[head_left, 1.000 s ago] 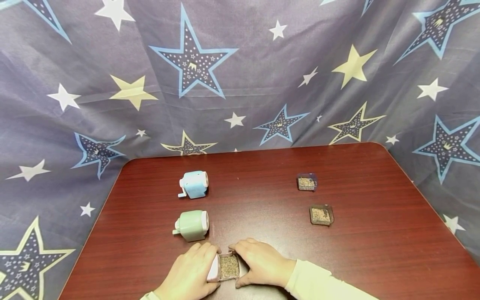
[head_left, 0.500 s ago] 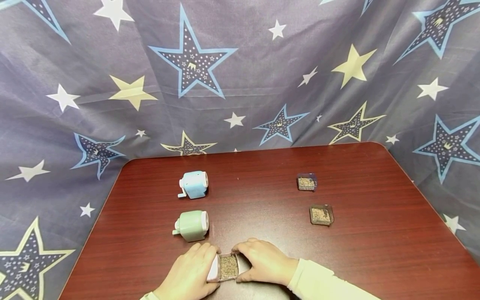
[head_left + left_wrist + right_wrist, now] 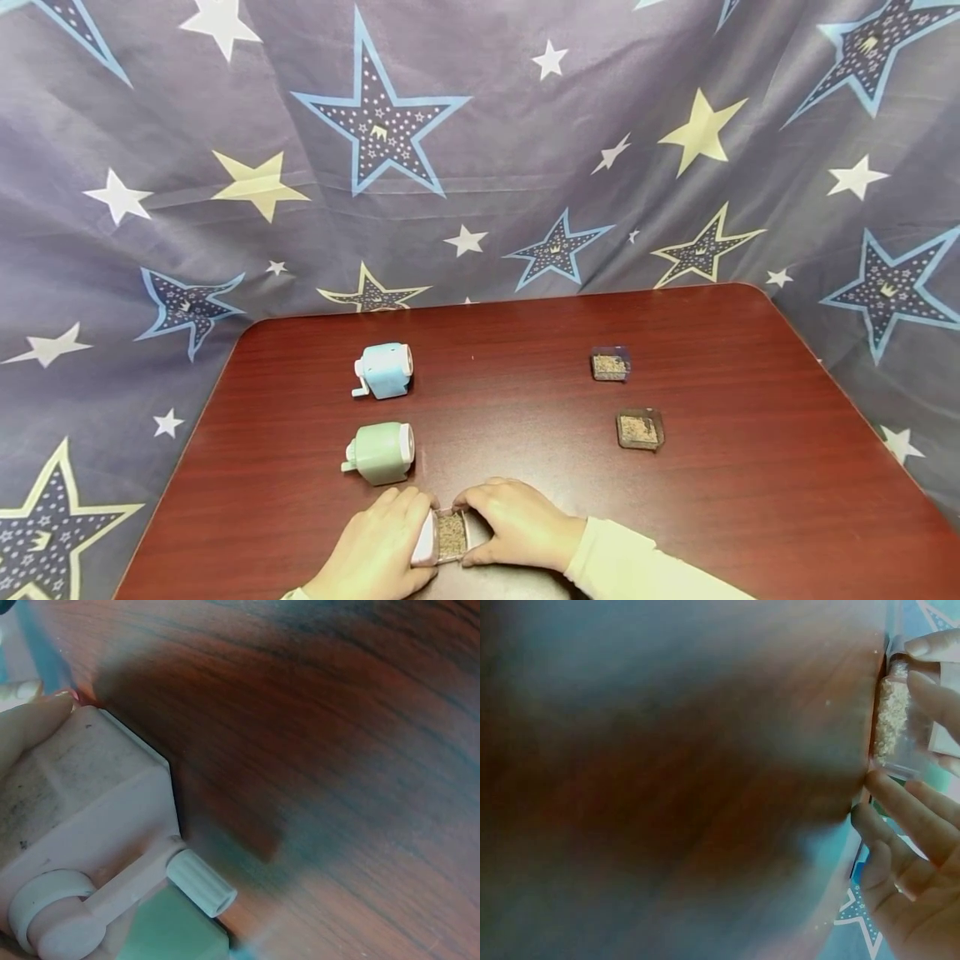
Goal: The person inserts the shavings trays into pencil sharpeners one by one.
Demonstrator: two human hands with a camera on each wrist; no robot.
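The right hand, fingers pinching the shavings drawer, had edged toward the left hand, whose fingers gripped the pink sharpener; less drawer showed between, so it seemed nearer seated. The green sharpener, likeliest obstacle, stood just beyond the left fingers, the blue sharpener farther; the smoky drawer and bluish drawer lay beyond the right.

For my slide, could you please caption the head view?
Left hand grips a pink sharpener; right hand holds a shavings drawer beside it.
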